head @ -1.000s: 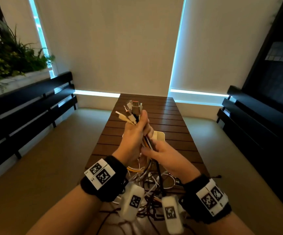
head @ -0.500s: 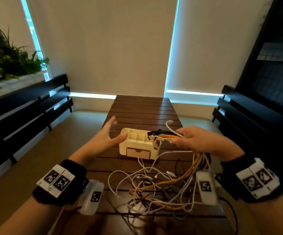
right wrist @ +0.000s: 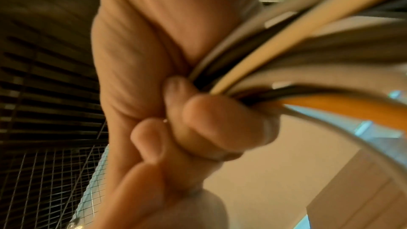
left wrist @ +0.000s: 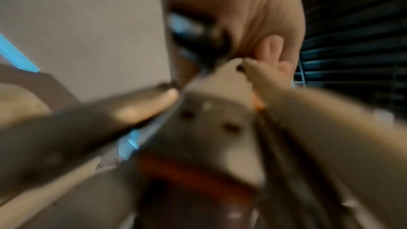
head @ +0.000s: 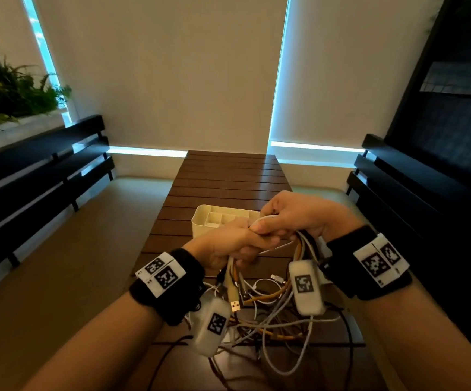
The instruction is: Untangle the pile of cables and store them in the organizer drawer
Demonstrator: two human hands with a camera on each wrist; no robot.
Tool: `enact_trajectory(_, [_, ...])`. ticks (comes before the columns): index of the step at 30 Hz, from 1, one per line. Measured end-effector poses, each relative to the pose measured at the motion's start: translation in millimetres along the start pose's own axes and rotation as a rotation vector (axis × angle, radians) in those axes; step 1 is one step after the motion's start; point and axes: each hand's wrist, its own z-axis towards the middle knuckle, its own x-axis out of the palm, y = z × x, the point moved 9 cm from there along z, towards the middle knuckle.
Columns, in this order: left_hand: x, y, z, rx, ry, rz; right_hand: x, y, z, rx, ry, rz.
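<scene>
right hand (head: 299, 218) fist-gripping a bundle of cables (right wrist: 286, 69) | left hand (head: 228, 246) touching it, fingers curled round the same cables, plugs hanging below | cable pile (head: 273, 323) on the near desk (head: 228, 176) | white organizer (head: 214, 218) just beyond the hands, centre

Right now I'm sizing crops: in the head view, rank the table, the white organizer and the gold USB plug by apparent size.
1. Table, largest.
2. White organizer, though hands partly hide it.
3. Gold USB plug, smallest.
</scene>
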Motion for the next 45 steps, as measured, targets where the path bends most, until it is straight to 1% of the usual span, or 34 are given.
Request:
enact_trajectory(2, [-7.5, -0.5, -1.7, -0.028, 0.0, -0.002, 1.8, -1.2, -1.1, -0.038, -0.032, 0.101])
enact_trajectory(4, [-16.5, 0.2, -3.1, -0.057, -0.056, 0.03, 3.1, -3.3, -2.5, -0.088, -0.073, 0.149])
enact_trajectory(6, [-22.9, 3.2, -5.3, -0.084, -0.128, 0.087, 2.8, -12.3, -2.2, -0.099, -0.1, 0.166])
enact_trajectory(8, [-22.7, 2.4, -8.8, -0.076, -0.168, 0.139, 5.0, -20.7, -3.3, -0.085, -0.084, 0.125])
enact_trajectory(9, [-21.7, -0.5, -11.4, -0.051, -0.181, 0.13, 8.3, -23.1, -3.6, -0.091, -0.057, 0.116])
enact_trajectory(11, [-23.0, -12.7, -17.5, 0.042, -0.224, 0.055, 14.3, -29.1, -4.0, -0.115, -0.04, 0.193])
enact_trajectory(13, [-30.2, -33.3, -24.4, 0.16, -0.285, -0.03, 14.2, -39.4, -1.4, -0.125, -0.109, 0.251])
enact_trajectory(17, [-59.3, -100.3, -47.1, 0.455, -0.388, -0.193, 15.0, -72.7, 17.0, -0.047, -0.278, 0.251])
enact_trajectory(19, [-76.0, -136.7, -60.9, 0.632, -0.398, -0.264, 12.2, -90.9, 28.3, 0.014, -0.401, 0.258])
enact_trajectory(21, [-88.1, -165.1, -73.3, 0.774, -0.385, -0.339, 15.7, -103.2, 36.6, 0.028, -0.47, 0.245])
enact_trajectory(23, [-99.6, -182.6, -85.5, 0.892, -0.372, -0.459, 18.3, -115.7, 38.7, 0.025, -0.523, 0.23])
enact_trajectory(25, [-115.9, -185.0, -94.5, 0.963, -0.378, -0.62, 15.0, -130.6, 34.1, 0.017, -0.605, 0.317])
enact_trajectory(26, [-124.8, -180.0, -95.0, 0.954, -0.412, -0.65, 9.4, -137.6, 31.0, 0.023, -0.663, 0.347])
enact_trajectory(27, [-132.2, -169.8, -91.5, 0.91, -0.465, -0.631, 3.3, -142.2, 28.2, 0.034, -0.712, 0.349])
enact_trajectory(29, [-142.1, -134.6, -79.2, 0.764, -0.603, -0.534, -6.3, -148.3, 25.4, 0.079, -0.77, 0.326])
enact_trajectory(31, [-153.7, -94.3, -69.6, 0.646, -0.743, -0.5, -17.4, -150.6, 23.7, 0.107, -0.841, 0.392])
enact_trajectory(32, [-159.6, -77.3, -68.7, 0.618, -0.792, -0.527, -23.6, -151.8, 20.7, 0.119, -0.877, 0.425])
enact_trajectory(34, [-173.3, -59.3, -74.2, 0.619, -0.853, -0.632, -35.2, -156.9, 12.9, 0.172, -0.92, 0.417])
enact_trajectory(36, [-185.9, -60.0, -86.4, 0.665, -0.882, -0.728, -40.9, -161.0, 6.9, 0.2, -0.885, 0.285])
enact_trajectory(37, [-190.1, -65.2, -92.7, 0.694, -0.889, -0.737, -39.7, -163.0, 6.0, 0.209, -0.848, 0.213])
enact_trajectory(39, [-191.3, -80.6, -100.9, 0.743, -0.877, -0.678, -28.2, -169.2, 8.3, 0.242, -0.746, 0.132])
enact_trajectory(41, [-182.3, -94.4, -101.0, 0.762, -0.843, -0.583, -11.8, -174.0, 12.2, 0.256, -0.651, 0.14])
enact_trajectory(42, [-175.8, -100.0, -98.7, 0.76, -0.822, -0.539, -5.2, -173.3, 12.9, 0.239, -0.622, 0.174])
enact_trajectory(44, [-162.3, -110.9, -92.3, 0.752, -0.777, -0.461, 4.8, -165.0, 14.5, 0.153, -0.583, 0.266])
enact_trajectory(45, [-155.4, -116.5, -88.6, 0.746, -0.749, -0.428, 8.4, -160.4, 14.7, 0.102, -0.589, 0.298])
